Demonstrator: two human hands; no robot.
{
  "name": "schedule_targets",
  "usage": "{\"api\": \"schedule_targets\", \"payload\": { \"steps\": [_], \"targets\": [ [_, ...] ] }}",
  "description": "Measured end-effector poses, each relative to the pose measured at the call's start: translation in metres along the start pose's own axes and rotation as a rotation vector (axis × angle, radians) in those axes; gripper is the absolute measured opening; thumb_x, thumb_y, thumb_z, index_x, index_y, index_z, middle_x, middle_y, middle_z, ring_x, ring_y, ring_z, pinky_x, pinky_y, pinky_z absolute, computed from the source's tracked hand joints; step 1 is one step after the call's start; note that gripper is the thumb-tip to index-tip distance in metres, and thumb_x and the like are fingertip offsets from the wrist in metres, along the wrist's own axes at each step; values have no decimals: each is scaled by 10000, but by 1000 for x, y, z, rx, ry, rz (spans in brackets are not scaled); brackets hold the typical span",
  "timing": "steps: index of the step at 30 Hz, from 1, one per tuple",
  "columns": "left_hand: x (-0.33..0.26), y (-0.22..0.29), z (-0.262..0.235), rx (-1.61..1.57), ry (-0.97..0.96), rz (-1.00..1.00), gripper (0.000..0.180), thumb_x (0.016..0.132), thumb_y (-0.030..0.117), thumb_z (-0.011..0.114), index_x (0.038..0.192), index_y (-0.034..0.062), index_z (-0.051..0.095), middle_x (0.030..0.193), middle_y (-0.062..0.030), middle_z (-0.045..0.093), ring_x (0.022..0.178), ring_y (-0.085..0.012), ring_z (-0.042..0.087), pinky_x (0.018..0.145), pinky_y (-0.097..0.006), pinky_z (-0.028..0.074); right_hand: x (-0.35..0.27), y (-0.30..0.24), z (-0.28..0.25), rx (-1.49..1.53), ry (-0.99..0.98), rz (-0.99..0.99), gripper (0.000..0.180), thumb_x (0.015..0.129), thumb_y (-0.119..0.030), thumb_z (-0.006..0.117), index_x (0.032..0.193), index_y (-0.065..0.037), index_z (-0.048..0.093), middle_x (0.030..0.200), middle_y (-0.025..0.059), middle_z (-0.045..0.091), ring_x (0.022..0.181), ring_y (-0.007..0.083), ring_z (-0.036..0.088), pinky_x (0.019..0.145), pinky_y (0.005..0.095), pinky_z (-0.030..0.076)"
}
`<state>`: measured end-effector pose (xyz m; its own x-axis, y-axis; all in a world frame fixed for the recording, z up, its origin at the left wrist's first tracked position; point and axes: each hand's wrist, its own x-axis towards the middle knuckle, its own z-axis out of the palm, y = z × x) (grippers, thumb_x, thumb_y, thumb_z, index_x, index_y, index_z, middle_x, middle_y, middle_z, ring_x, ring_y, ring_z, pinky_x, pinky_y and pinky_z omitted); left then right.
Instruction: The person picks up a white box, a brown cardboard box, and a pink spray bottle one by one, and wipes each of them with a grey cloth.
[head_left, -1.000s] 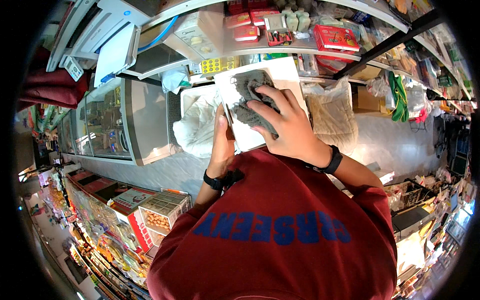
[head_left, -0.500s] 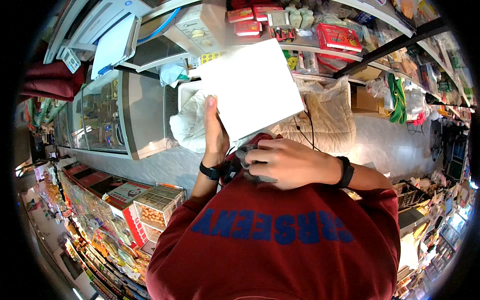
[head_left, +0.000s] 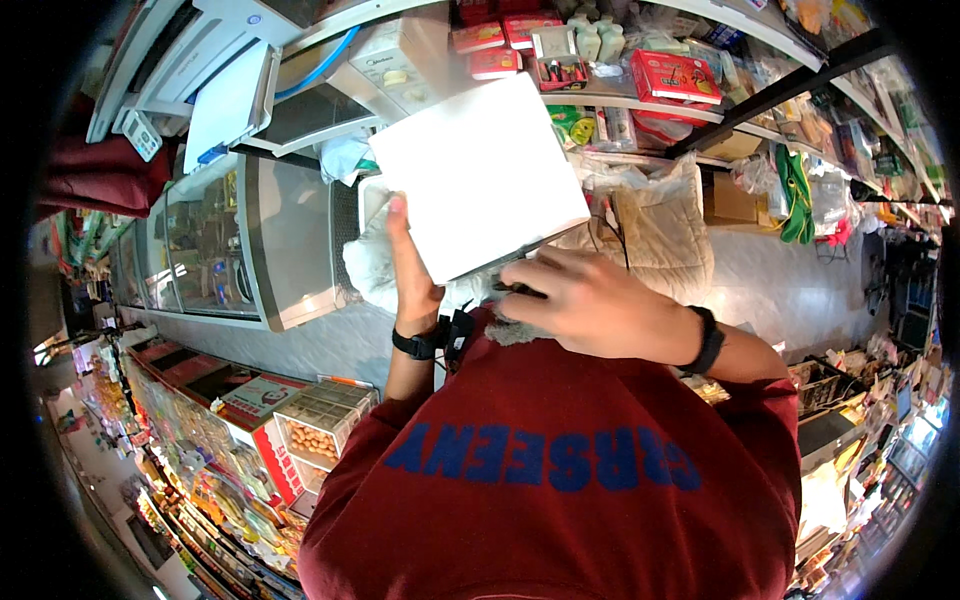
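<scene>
A white square, box-like object (head_left: 480,180) is held up in front of me, its face washed out by glare and a dark strip along its lower edge. My left hand (head_left: 415,265) grips it by the left side, thumb lying on the face. My right hand (head_left: 590,305) is closed, slightly blurred, close to the object's lower edge. Grey fuzzy cloth (head_left: 515,333) hangs out beneath the curled fingers; whether the fingertips touch the white object I cannot tell.
Beyond stands a shelf with red boxes (head_left: 676,77) and a white appliance (head_left: 392,66). A quilted beige cushion (head_left: 665,235) lies behind the object with a dark cable. At left are a glass-fronted cabinet (head_left: 205,240), a printer (head_left: 215,65) and a crate of eggs (head_left: 312,440).
The white object has shifted slightly left and down with my left hand. My right hand has moved up and right toward its lower edge, taking the grey cloth along.
</scene>
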<state>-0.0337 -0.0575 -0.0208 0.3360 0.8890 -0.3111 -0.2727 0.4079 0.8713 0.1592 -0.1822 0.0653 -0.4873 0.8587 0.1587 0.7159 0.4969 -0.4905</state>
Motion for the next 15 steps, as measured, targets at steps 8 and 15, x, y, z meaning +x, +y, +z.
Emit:
{"api": "schedule_targets", "payload": {
  "steps": [8,15],
  "targets": [
    [1,-5,-13,213,-83,241,856,889,675,561,1349,-39,457,1183,-120,568,1058,-192,592,855,-312,500,40,77,-31,32,822,168,430,620,69,730,1021,-66,653,1204,84,621,1106,302,622,923,375,519],
    [4,-12,-26,235,-64,210,906,838,699,600,1322,-55,469,1163,-133,564,1065,-206,584,857,-321,500,14,32,-5,-28,304,117,382,660,8,714,1021,-101,650,1106,67,567,1012,278,614,836,387,557]
  ]
}}
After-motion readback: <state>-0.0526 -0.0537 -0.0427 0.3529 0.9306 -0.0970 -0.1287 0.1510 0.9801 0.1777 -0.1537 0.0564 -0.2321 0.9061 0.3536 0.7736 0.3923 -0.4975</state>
